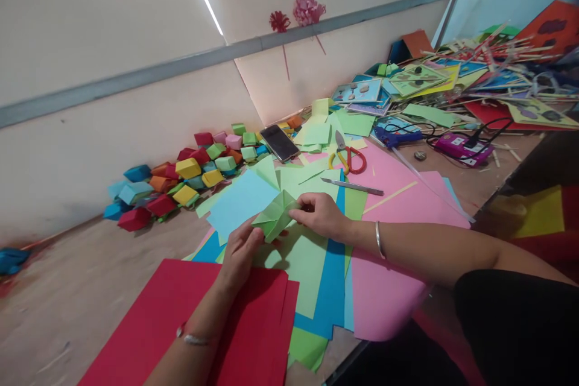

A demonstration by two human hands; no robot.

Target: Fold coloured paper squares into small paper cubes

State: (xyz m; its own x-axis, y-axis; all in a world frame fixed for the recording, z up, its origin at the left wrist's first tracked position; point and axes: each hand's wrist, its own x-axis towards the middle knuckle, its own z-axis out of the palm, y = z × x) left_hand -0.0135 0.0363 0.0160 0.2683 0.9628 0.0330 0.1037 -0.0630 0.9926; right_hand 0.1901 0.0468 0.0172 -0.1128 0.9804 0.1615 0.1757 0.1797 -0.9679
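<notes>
A small folded green paper (274, 216) with creases is held up between both hands, above the layered coloured sheets. My left hand (241, 251) pinches its lower left edge between thumb and fingers. On the other side, my right hand (319, 215) is closed on its right corner. Beneath them lie light green sheets (305, 265) and a light blue sheet (242, 202). A silver cutter (353, 186) rests just beyond my right hand, with red and yellow scissors (348, 160) behind it.
Many folded paper blocks (187, 167) line the wall, beside a phone (279, 143). Red sheets (149, 319) lie front left and pink sheets (389, 289) right. A blue glue gun (398, 136), a purple power strip (464, 149) and piled cards and sticks occupy the back right.
</notes>
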